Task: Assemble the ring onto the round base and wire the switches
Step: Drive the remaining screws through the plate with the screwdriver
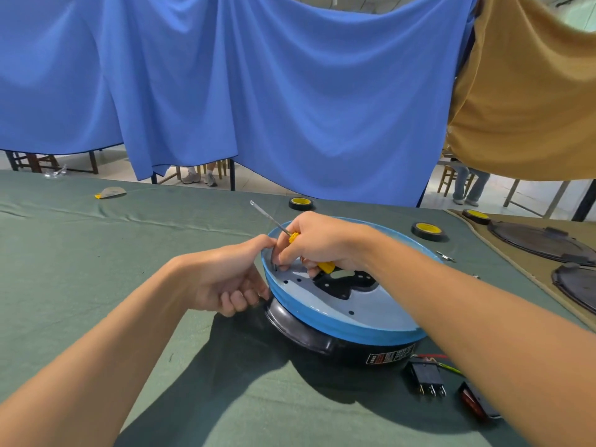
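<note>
A blue ring (338, 321) sits on top of a black round base (309, 333) near the middle of a table covered in green cloth (96, 269), the base's printed label facing the camera. The ring's pale inner floor is pierced with small holes and has a dark cut-out at its centre.

The person's left hand (225, 279) grips the ring at its left edge, thumb up on the rim and fingers curled against the outer wall just above the base. The right hand (319, 243) reaches inside the ring and holds a yellow-handled screwdriver (292, 235), its metal shaft pointing up and away to the left, while the fingertips press down at the ring's inner wall close to the left thumb. What they touch there is too small to tell.

Just beside the base on the near right, a black switch (427, 379) lies with its metal prongs toward the camera, red and green wires (446, 367) trailing behind it. A second switch (477, 404), reddish, lies partly under the right forearm.

Three rolls of black tape with yellow cores (429, 231) rest beyond the ring. To the far right, two dark round plates (541, 240) lie on a tan cloth. A blue curtain (258, 91) hangs behind the table.
</note>
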